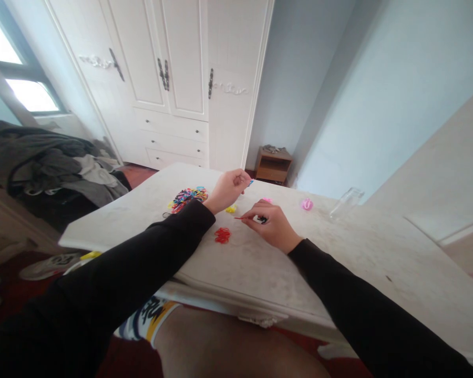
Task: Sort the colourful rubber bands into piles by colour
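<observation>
My left hand [232,189] is closed in a pinch over the table, with a small blue elastic band [251,182] at its fingertips. My right hand [274,226] pinches a red elastic band [238,218] between thumb and finger. Small black bands [262,219] show under its curled fingers; whether they are held or lie on the table I cannot tell. A mixed heap of coloured bands [188,198] lies beside my left wrist. Nearer to me is a red pile [222,235]. A yellow pile [230,209] and a pink pile [267,200] are partly hidden by my hands.
The pale table [339,257] also bears another pink bundle [307,204] and a clear glass container [347,203] lying at the right. Beyond stand a white wardrobe [185,115] and a small wooden cabinet [274,165]. Clothes [59,163] are heaped at the left.
</observation>
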A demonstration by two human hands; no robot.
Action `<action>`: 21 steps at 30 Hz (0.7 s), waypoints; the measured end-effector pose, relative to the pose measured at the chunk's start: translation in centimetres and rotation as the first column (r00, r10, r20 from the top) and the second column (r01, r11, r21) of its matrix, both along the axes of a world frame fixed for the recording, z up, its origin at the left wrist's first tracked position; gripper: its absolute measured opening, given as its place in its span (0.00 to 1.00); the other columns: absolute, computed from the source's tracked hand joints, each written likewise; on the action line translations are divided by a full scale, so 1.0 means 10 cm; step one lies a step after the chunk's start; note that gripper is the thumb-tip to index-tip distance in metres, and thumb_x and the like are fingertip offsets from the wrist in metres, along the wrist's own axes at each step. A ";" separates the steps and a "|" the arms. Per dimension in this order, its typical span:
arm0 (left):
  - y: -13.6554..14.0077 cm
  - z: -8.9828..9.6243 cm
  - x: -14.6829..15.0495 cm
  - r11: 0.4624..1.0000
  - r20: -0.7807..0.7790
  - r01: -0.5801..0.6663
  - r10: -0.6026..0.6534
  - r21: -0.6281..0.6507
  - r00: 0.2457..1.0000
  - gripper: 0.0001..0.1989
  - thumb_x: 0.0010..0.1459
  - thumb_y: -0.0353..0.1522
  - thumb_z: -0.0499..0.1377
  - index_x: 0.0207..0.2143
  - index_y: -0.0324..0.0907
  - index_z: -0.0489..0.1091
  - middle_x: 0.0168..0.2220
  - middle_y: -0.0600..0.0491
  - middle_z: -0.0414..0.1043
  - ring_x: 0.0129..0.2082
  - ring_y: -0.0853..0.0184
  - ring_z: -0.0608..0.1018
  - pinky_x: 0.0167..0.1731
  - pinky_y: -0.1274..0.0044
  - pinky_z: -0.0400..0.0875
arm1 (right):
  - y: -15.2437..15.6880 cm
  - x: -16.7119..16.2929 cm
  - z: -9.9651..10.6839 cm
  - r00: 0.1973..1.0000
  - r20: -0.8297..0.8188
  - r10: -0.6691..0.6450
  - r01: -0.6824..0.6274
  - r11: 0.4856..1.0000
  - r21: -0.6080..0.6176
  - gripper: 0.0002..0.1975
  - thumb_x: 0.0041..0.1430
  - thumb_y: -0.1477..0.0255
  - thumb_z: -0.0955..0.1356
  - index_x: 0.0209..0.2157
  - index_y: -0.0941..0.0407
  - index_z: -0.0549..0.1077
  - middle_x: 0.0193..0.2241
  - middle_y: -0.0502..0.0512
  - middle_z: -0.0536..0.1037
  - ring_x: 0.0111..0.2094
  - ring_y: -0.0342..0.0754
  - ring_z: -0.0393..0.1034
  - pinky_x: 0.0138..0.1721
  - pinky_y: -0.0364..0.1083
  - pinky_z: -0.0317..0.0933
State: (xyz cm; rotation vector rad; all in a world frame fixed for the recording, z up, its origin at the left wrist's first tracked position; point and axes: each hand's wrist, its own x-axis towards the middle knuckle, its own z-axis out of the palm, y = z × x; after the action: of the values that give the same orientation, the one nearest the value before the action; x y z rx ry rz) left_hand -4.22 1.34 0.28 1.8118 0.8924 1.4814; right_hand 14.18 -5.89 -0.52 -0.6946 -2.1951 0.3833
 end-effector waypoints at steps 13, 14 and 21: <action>-0.01 -0.08 0.04 1.000 -0.136 0.015 -0.012 0.024 0.991 0.07 0.58 0.33 0.64 0.33 0.38 0.75 0.23 0.56 0.71 0.21 0.73 0.73 0.24 0.81 0.66 | -0.01 -0.12 -0.12 0.992 0.078 0.101 -0.098 0.994 -0.042 0.07 0.63 0.69 0.74 0.43 0.52 0.85 0.31 0.53 0.82 0.38 0.50 0.73 0.44 0.49 0.67; -0.02 -0.08 0.04 1.000 -0.137 0.022 -0.020 0.016 0.990 0.07 0.58 0.34 0.65 0.33 0.38 0.75 0.23 0.56 0.71 0.22 0.73 0.73 0.24 0.81 0.66 | 0.00 -0.09 -0.10 0.997 0.047 0.062 -0.061 0.998 -0.029 0.07 0.63 0.70 0.74 0.42 0.52 0.84 0.30 0.53 0.81 0.37 0.49 0.73 0.43 0.49 0.67; -0.08 -0.06 0.07 0.997 -0.167 0.078 -0.082 -0.030 0.983 0.11 0.57 0.37 0.67 0.34 0.38 0.75 0.20 0.57 0.70 0.20 0.72 0.72 0.22 0.81 0.65 | 0.21 0.19 -0.04 0.935 -0.203 -0.290 0.279 0.957 -0.078 0.07 0.60 0.72 0.72 0.40 0.55 0.81 0.33 0.53 0.81 0.35 0.48 0.74 0.36 0.47 0.66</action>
State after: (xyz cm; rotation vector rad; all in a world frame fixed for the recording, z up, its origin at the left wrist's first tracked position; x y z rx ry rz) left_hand -3.55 0.50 -0.30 1.9544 0.9027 1.2780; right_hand 16.06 -3.83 -0.88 -0.9397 -1.8560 0.3436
